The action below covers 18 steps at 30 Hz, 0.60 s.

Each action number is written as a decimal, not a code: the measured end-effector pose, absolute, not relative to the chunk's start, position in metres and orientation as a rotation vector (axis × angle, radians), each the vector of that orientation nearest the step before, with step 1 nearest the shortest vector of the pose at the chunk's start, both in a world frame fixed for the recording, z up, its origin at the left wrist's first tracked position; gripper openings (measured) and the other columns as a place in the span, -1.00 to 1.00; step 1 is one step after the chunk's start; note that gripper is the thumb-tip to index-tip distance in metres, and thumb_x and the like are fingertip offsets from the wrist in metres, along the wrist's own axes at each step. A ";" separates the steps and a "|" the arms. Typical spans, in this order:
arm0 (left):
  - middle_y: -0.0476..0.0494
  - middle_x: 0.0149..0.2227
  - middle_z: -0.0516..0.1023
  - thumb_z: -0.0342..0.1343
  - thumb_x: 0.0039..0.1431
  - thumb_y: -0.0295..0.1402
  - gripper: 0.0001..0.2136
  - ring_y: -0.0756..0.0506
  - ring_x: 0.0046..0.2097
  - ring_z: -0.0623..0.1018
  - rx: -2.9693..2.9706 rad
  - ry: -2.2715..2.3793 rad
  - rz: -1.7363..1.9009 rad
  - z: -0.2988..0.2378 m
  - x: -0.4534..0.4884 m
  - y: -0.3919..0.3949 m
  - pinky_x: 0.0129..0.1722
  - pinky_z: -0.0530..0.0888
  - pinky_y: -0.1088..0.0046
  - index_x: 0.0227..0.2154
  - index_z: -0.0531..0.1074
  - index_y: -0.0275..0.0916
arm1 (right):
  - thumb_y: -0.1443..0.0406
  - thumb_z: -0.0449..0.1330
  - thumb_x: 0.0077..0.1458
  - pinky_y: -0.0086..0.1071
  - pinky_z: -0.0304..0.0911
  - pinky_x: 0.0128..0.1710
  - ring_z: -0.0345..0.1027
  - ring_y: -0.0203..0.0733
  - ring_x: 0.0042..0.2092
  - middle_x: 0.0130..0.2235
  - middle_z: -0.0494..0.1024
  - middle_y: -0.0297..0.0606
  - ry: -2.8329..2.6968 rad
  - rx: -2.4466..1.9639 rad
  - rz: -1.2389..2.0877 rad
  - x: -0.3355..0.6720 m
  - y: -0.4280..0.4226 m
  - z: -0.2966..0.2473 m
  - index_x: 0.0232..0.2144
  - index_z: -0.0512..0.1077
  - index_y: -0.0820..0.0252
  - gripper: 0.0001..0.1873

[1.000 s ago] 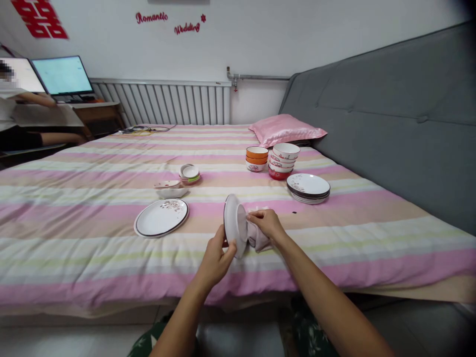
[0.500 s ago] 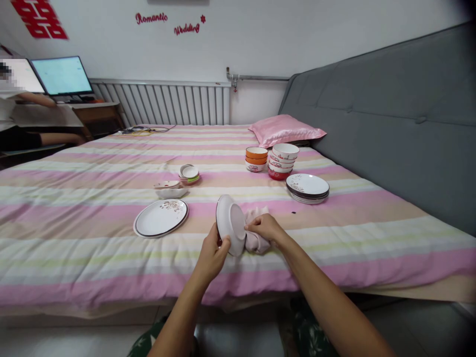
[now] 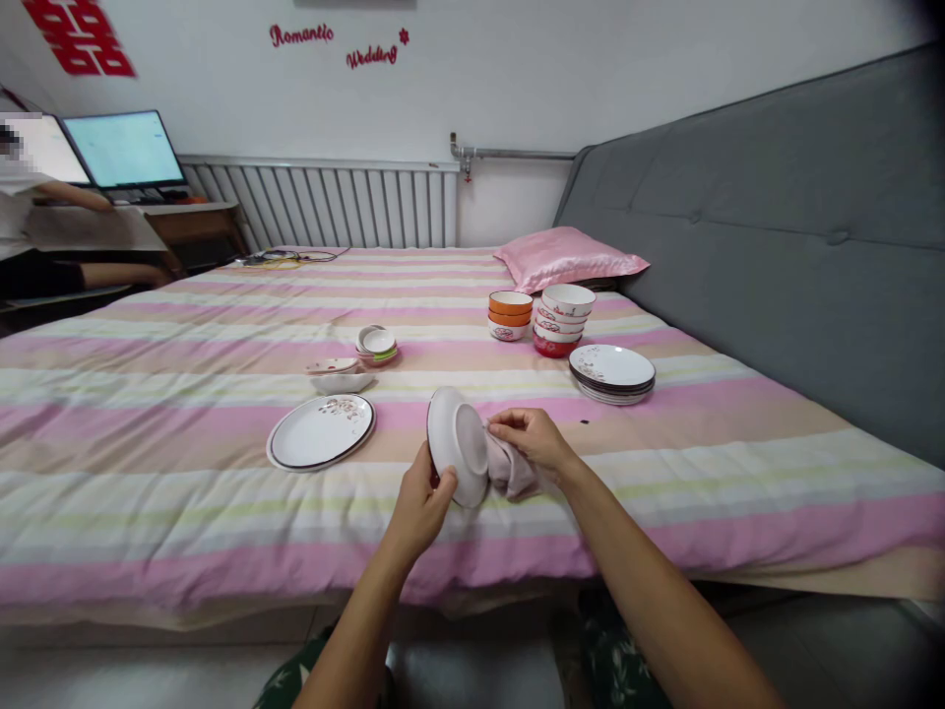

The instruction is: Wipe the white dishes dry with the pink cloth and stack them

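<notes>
Plate (image 3: 456, 448), held on edge over the near side of a bed (image 3: 221, 517) covered in pink, white and beige stripes. A grey padded headboard (image 3: 775, 187) runs along the right; a radiator (image 3: 325, 205) stands against the white wall (image 3: 509, 69) behind. At far left, a person (image 3: 19, 222) sits at a desk (image 3: 196, 215) with lit monitors (image 3: 125, 150).

On the bed, a shiny pink pillow (image 3: 568, 258) lies by the headboard. In front of it are two stacks of bowls (image 3: 563, 323), one partly orange, and a stack of plates (image 3: 612, 368). Further left sit flat oval plates (image 3: 319, 435) and small dishes (image 3: 376, 345).

The left hand (image 3: 422, 502) is closed on the lower left rim, thumb on the underside, fingers behind. The right hand (image 3: 533, 438) has thumb and fingertips nearly together, pinching a pale pink cloth (image 3: 512, 475) right beside the plate's base; its other fingers curl loosely.

The plate's underside faces right and towards the viewer, its eating side left. Its visible long axis is near vertical, top tilted slightly left.
</notes>
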State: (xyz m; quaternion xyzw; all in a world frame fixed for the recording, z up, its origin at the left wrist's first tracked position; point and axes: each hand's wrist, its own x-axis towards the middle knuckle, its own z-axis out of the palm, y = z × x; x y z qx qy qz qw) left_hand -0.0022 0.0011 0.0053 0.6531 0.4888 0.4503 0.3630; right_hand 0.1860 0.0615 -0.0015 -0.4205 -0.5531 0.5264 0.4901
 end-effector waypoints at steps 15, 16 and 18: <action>-0.10 -0.29 0.43 -0.10 0.14 -0.36 -0.74 -0.03 -0.29 0.43 1.732 1.135 1.096 0.010 0.001 -0.004 -0.25 0.39 0.44 -0.11 0.25 -0.30 | 0.19 0.27 -0.12 -0.37 0.31 -0.28 0.44 -0.18 -0.27 -0.31 0.58 -0.20 -1.509 -0.951 0.994 0.166 0.062 -0.007 -0.38 0.54 0.17 -0.78; -0.11 -0.28 0.43 -0.11 0.14 -0.37 -0.73 -0.03 -0.28 0.43 1.747 1.132 1.085 0.011 0.002 -0.005 -0.25 0.39 0.44 -0.10 0.25 -0.30 | 0.18 0.27 -0.13 -0.36 0.31 -0.27 0.44 -0.17 -0.26 -0.30 0.58 -0.19 -1.473 -0.955 0.996 0.166 0.063 -0.007 -0.38 0.54 0.18 -0.76; -0.12 -0.27 0.43 -0.11 0.14 -0.38 -0.71 -0.03 -0.28 0.42 1.777 1.139 1.068 0.013 0.003 -0.007 -0.26 0.39 0.44 -0.06 0.23 -0.30 | 0.17 0.27 -0.14 -0.33 0.31 -0.22 0.44 -0.17 -0.25 -0.29 0.58 -0.19 -1.419 -0.959 0.991 0.167 0.064 -0.007 -0.37 0.54 0.18 -0.75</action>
